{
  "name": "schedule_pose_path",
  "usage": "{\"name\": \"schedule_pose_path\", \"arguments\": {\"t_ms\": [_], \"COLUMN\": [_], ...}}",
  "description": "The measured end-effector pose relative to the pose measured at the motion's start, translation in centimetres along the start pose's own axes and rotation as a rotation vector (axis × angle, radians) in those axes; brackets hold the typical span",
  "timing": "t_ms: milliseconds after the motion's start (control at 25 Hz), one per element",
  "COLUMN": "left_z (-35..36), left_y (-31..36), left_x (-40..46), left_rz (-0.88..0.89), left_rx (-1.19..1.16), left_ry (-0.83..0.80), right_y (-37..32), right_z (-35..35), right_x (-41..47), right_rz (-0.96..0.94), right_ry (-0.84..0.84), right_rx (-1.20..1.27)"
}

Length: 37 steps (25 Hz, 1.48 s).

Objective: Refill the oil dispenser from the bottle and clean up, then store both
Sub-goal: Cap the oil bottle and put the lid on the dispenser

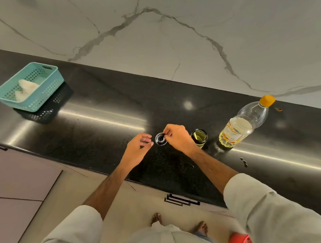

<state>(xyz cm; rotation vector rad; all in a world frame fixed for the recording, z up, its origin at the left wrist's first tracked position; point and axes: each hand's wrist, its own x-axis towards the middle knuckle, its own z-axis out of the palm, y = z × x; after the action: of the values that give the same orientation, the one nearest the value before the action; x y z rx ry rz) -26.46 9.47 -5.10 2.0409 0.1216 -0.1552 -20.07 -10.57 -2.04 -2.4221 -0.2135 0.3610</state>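
While the right hand (176, 137) pinches the dispenser's black lid (160, 139) at frame centre and the left hand (138, 145) hovers loosely spread, the open dispenser (199, 138) holds oil beside the capped bottle (242, 125), so closing, wiping and storing seemingly remain.

Warm, even indoor light, with strong glare on the polished counter.

Long bright streaks and a round hotspot gleam on the black countertop (100, 98); the basket (30, 86) mirrors beneath itself. Wide-angle bending curves the edges, and fine detail looks slightly soft, perhaps from compression.
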Motion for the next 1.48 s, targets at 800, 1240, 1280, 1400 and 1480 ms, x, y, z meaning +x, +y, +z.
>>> {"name": "schedule_pose_path", "arguments": {"t_ms": [800, 1240, 1280, 1400, 1480], "left_z": [6.3, 9.1, 9.5, 10.5, 10.9], "left_y": [12.1, 9.2, 8.6, 8.5, 8.7], "left_x": [4.1, 5.5, 5.6, 5.7, 5.7], "left_rz": [0.432, 0.286, 0.278, 0.267, 0.262], "left_rx": [-0.168, 0.131, 0.178, 0.292, 0.316], "left_ry": [-0.209, -0.275, -0.288, -0.308, -0.307], "right_y": [5.4, 7.6, 7.4, 6.9, 6.6], "right_z": [-10.9, -12.0, -11.6, -10.4, -10.2], "right_x": [-7.6, -6.8, -6.6, -5.8, -5.5], "right_rz": [0.269, 0.067, 0.004, -0.098, -0.106], "right_ry": [-0.001, 0.337, 0.329, 0.284, 0.274], "right_rx": [1.217, 0.186, 0.097, -0.047, -0.09]}}
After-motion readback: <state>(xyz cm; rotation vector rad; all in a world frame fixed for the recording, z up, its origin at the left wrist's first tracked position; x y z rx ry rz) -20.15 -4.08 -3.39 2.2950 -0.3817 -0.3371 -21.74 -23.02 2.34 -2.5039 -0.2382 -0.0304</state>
